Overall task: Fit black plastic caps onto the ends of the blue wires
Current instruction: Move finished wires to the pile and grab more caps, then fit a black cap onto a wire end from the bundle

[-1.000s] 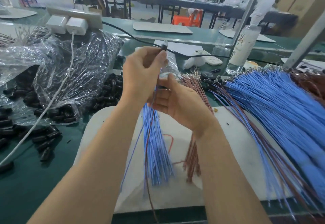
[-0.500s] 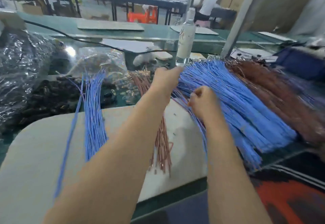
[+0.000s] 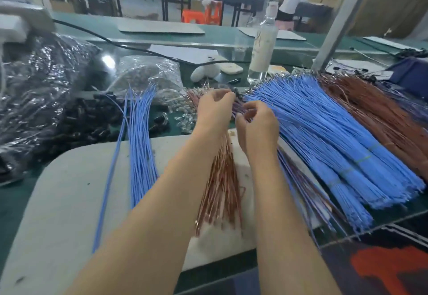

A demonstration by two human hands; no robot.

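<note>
The white mat (image 3: 69, 190) lies nearest, on the green bench. A loose fan of copper-coloured wires (image 3: 220, 190) rests on its middle, partly under the forearms. On the mat's left half lies a small bunch of blue wires (image 3: 141, 146), its far ends reaching past the mat's far edge. Over that far edge the left hand (image 3: 215, 109) has thumb and forefinger closed on a small black piece (image 3: 235, 90), too blurred to identify. Just beside it the right hand (image 3: 257, 125) has its fingers curled in, pinching thin wires (image 3: 239, 109) at the near edge of the big blue wire pile (image 3: 324, 132). That pile spreads off the mat's right side. Beyond the mat's far left corner sits a heap of black caps (image 3: 88, 120), with a clear bottle (image 3: 264, 46) farther back.
</note>
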